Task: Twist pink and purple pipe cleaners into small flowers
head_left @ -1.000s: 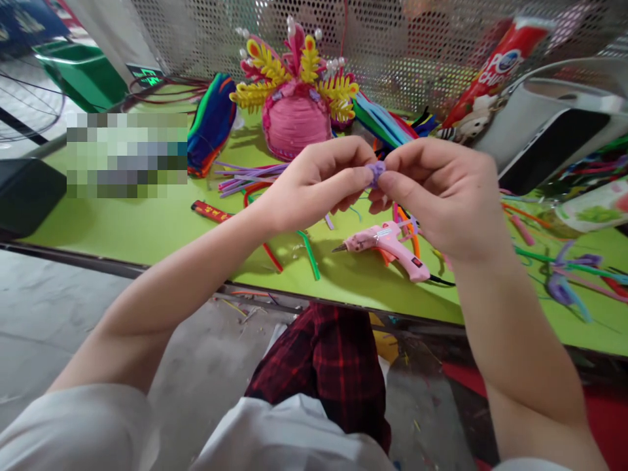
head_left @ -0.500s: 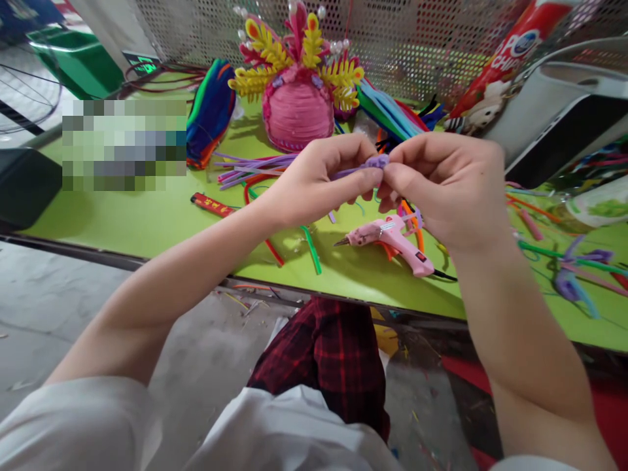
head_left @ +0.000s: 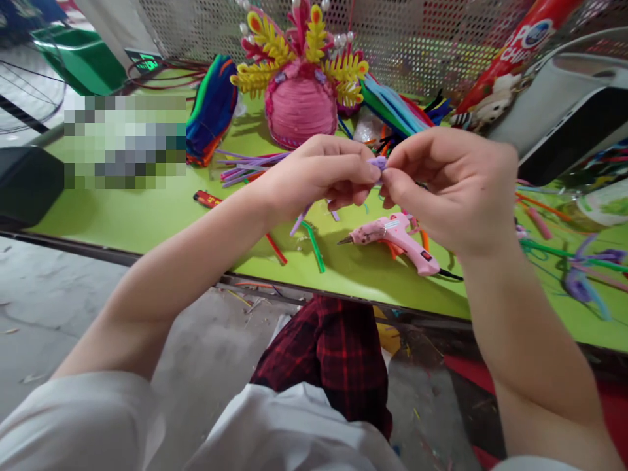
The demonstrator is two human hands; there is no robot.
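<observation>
Both hands meet in front of me above the green table, pinching one purple pipe cleaner whose end is curled into a small bunch. My left hand is closed on it from the left, and a straight purple tail hangs out below that palm. From the right, thumb and forefinger of my right hand press on the curled end. A pink hot glue gun lies just below the hands, nozzle to the left. Behind them stands a pink dome-shaped headdress with yellow leaf-like sprays and pearls.
Loose purple pipe cleaners lie left of the hands, near a red cutter-like tool. A multicoloured pipe cleaner bundle is farther back. A grey holder with a dark panel and a red chips tube stand at right.
My left hand has turned and its fingers have shifted on the purple pipe cleaner; the tail now points downward instead of lying along the hand. My right hand keeps its pinch.
</observation>
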